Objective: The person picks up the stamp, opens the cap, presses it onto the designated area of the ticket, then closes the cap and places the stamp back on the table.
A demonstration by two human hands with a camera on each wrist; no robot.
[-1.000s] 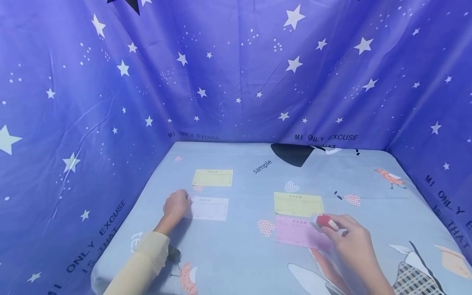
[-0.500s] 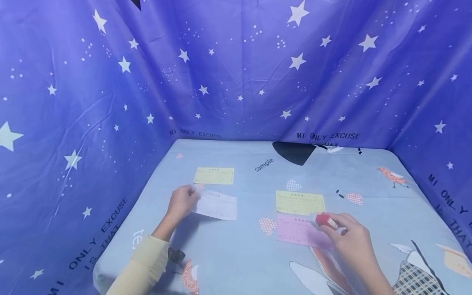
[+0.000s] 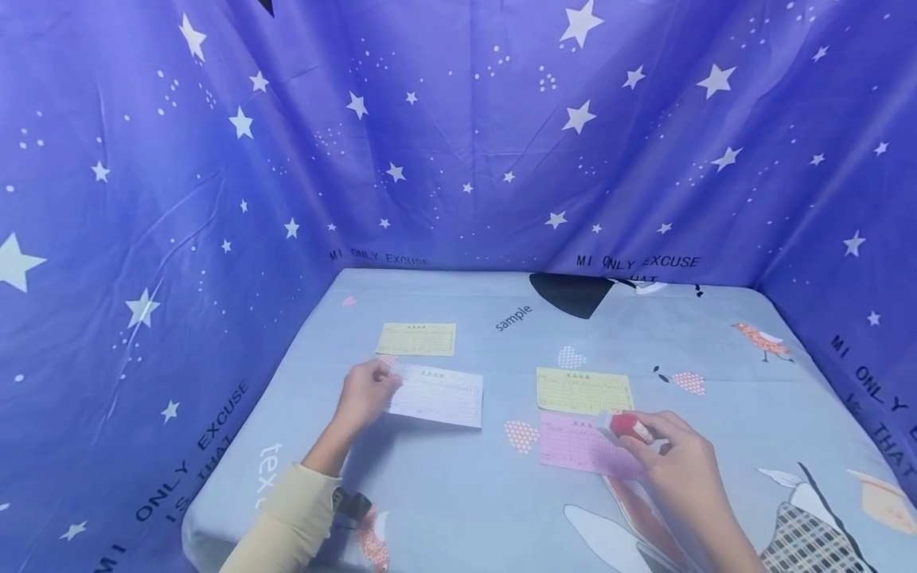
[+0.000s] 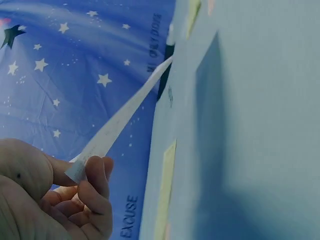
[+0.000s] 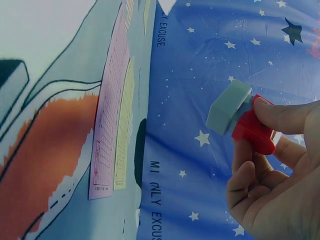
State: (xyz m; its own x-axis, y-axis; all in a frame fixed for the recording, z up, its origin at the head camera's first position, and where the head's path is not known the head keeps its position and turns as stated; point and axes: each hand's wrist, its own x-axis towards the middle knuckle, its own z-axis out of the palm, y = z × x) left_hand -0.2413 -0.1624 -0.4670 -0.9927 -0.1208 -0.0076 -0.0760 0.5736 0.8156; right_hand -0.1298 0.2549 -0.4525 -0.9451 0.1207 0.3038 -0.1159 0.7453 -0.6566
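Note:
My left hand pinches the left edge of a white printed form slip between thumb and fingers. The slip is raised off the bed-like surface, and its shadow falls below it in the left wrist view. In my right hand is a red stamp with a pale grey block end, gripped by thumb and fingertips. It is held over the right part of a pink form slip, covering some of it in the head view. A yellow form slip lies just beyond the pink one, their edges meeting.
Another yellow slip lies flat behind the white slip. The surface is covered with a light blue patterned cloth. Purple star-printed curtains stand close along the back and both sides.
My left hand has lifted the white slip off the cloth and carried it to the right. The right hand with the stamp has stayed nearly still above the pink slip.

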